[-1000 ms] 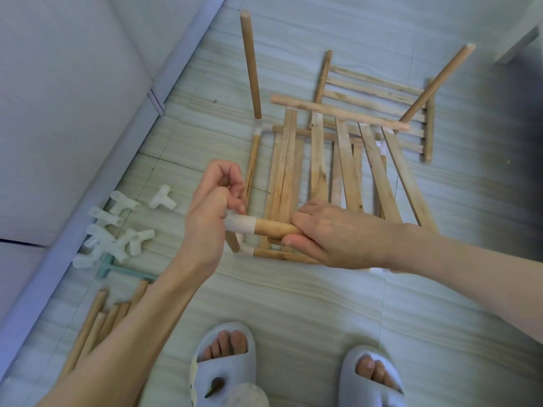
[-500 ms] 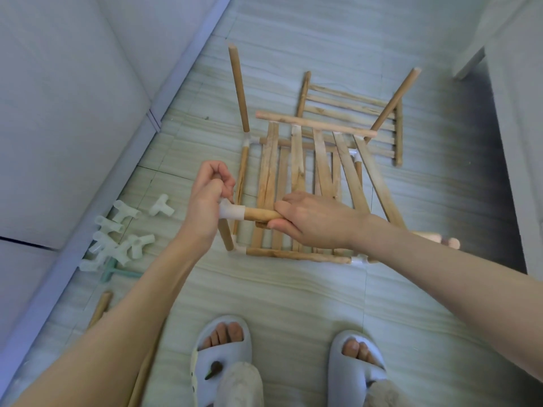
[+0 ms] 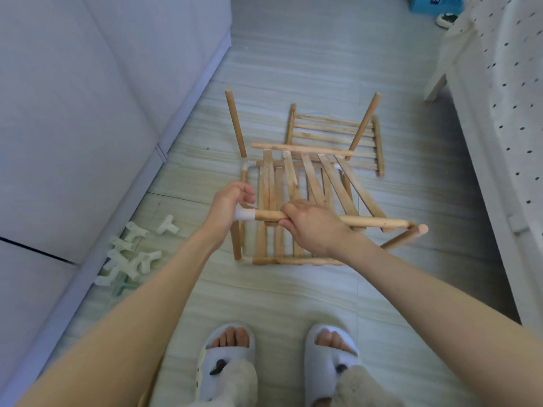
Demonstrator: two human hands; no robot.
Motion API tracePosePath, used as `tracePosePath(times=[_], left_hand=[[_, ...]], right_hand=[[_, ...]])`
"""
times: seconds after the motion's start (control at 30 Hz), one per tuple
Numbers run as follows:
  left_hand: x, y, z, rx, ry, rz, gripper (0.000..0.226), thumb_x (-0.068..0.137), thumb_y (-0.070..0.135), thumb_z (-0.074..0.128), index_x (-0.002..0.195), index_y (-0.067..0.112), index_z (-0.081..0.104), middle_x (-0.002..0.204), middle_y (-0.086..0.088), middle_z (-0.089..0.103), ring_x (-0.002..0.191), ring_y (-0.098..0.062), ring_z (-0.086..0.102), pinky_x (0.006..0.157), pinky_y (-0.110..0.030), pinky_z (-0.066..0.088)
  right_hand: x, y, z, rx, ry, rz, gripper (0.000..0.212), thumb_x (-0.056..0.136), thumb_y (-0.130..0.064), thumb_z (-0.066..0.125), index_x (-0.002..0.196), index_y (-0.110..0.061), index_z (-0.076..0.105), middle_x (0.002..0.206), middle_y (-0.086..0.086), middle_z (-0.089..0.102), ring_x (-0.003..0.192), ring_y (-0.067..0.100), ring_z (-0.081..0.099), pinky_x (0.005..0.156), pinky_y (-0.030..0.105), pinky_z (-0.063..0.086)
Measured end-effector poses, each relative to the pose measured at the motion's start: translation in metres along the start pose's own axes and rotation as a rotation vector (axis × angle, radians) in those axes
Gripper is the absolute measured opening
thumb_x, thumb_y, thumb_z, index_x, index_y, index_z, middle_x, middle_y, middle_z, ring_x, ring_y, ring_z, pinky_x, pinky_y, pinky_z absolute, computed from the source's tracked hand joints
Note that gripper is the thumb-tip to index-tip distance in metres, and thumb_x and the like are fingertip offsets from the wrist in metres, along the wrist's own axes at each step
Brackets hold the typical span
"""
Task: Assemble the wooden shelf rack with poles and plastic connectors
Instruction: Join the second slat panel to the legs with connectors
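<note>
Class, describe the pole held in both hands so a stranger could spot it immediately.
Start at the half-built rack on the floor. Across its near side runs the pole, gripped by the right hand. Unlike the others, its left end sits in a white connector that the left hand holds.

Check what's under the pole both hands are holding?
Below the pole lie the rack's loose wooden slats and its bottom rail on the floor. The right hand covers part of the slats; the left hand hides the white connector's far side.
</note>
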State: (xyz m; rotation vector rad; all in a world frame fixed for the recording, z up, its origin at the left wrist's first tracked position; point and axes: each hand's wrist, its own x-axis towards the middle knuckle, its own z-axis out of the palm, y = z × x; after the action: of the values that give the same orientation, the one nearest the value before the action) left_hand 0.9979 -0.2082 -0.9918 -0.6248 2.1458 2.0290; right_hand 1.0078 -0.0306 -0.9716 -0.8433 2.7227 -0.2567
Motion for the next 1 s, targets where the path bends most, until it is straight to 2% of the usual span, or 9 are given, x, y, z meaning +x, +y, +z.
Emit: tracePosePath(times=[0.13, 0.23, 0.33, 0.5, 0.63, 0.73, 0.8, 0.87, 1.0], left_hand=[[0.008, 0.006, 0.017, 0.046, -0.014, -0.055, 0.033, 0.087, -0.003, 0.03, 0.072, 0.015, 0.053, 0.073, -0.004, 0.053, 0.071, -0.013, 0.046, 0.061, -0.026, 0.037], [0.018, 0.014, 0.025, 0.126, -0.035, -0.132, 0.031, 0.088, -0.001, 0.032, 0.071, 0.015, 0.053, 0.075, -0.005, 0.053, 0.069, -0.019, 0.048, 0.059, -0.028, 0.038], [0.027, 0.019, 0.02, 0.232, 0.012, -0.213, 0.03, 0.09, 0.008, 0.037, 0.067, 0.017, 0.055, 0.081, -0.006, 0.055, 0.07, -0.022, 0.05, 0.057, -0.028, 0.036], [0.018, 0.013, 0.008, 0.527, 0.047, -0.119, 0.02, 0.092, 0.017, 0.036, 0.09, 0.019, 0.056, 0.1, -0.01, 0.052, 0.082, -0.028, 0.05, 0.071, -0.033, 0.04], [0.009, 0.015, 0.004, 0.675, 0.099, 0.009, 0.034, 0.093, 0.025, 0.028, 0.098, 0.012, 0.059, 0.109, -0.015, 0.059, 0.09, -0.03, 0.052, 0.078, -0.036, 0.041], [0.006, 0.024, -0.005, 0.749, 0.048, 0.093, 0.036, 0.097, 0.027, 0.024, 0.102, 0.011, 0.056, 0.116, -0.014, 0.058, 0.097, -0.029, 0.05, 0.081, -0.035, 0.037], [0.004, 0.028, -0.017, 0.602, -0.002, 0.109, 0.039, 0.099, 0.027, 0.024, 0.115, 0.01, 0.054, 0.123, -0.012, 0.056, 0.108, -0.028, 0.051, 0.09, -0.035, 0.038], [-0.001, 0.024, -0.034, 0.439, 0.014, 0.107, 0.034, 0.099, 0.026, 0.026, 0.117, 0.014, 0.053, 0.119, -0.011, 0.059, 0.1, -0.023, 0.054, 0.091, -0.035, 0.041], [-0.008, -0.016, -0.085, 0.397, 0.046, 0.05, 0.027, 0.098, 0.012, 0.035, 0.119, 0.012, 0.051, 0.116, -0.014, 0.06, 0.095, -0.024, 0.055, 0.082, -0.032, 0.046]], right_hand=[[-0.005, 0.009, -0.002, -0.032, 0.031, 0.059, 0.031, 0.101, -0.033, 0.031, 0.117, -0.015, 0.05, 0.114, 0.004, 0.058, 0.105, 0.024, 0.052, 0.086, 0.039, 0.043], [-0.007, 0.013, 0.002, -0.038, 0.072, 0.088, 0.031, 0.101, -0.03, 0.031, 0.124, -0.016, 0.047, 0.118, 0.004, 0.057, 0.107, 0.024, 0.052, 0.086, 0.035, 0.038], [-0.009, 0.01, 0.007, -0.054, 0.135, 0.102, 0.037, 0.101, -0.024, 0.034, 0.137, -0.017, 0.038, 0.136, 0.002, 0.048, 0.123, 0.024, 0.046, 0.103, 0.035, 0.027], [-0.032, -0.006, 0.007, -0.098, 0.126, 0.119, 0.051, 0.099, -0.028, 0.038, 0.146, -0.015, 0.022, 0.153, 0.004, 0.025, 0.141, 0.02, 0.023, 0.116, 0.038, 0.012], [-0.052, -0.019, 0.001, -0.052, 0.05, 0.09, 0.051, 0.1, -0.027, 0.036, 0.148, -0.016, 0.021, 0.158, 0.005, 0.009, 0.146, 0.019, 0.006, 0.117, 0.039, 0.012], [-0.061, -0.032, -0.004, -0.069, -0.037, 0.03, 0.044, 0.1, -0.026, 0.036, 0.143, -0.014, 0.032, 0.156, 0.007, 0.019, 0.142, 0.025, 0.022, 0.108, 0.04, 0.031], [-0.06, -0.04, -0.009, -0.03, -0.111, 0.011, 0.042, 0.1, -0.025, 0.037, 0.14, -0.013, 0.036, 0.146, 0.008, 0.036, 0.131, 0.028, 0.038, 0.099, 0.04, 0.041], [-0.051, -0.05, -0.014, 0.003, -0.186, -0.007, 0.041, 0.1, -0.026, 0.036, 0.139, -0.014, 0.037, 0.138, 0.008, 0.045, 0.123, 0.028, 0.046, 0.096, 0.039, 0.043], [-0.009, -0.077, -0.011, 0.055, -0.333, -0.047, 0.039, 0.101, -0.028, 0.033, 0.138, -0.017, 0.039, 0.128, 0.013, 0.056, 0.115, 0.03, 0.052, 0.092, 0.039, 0.044]])
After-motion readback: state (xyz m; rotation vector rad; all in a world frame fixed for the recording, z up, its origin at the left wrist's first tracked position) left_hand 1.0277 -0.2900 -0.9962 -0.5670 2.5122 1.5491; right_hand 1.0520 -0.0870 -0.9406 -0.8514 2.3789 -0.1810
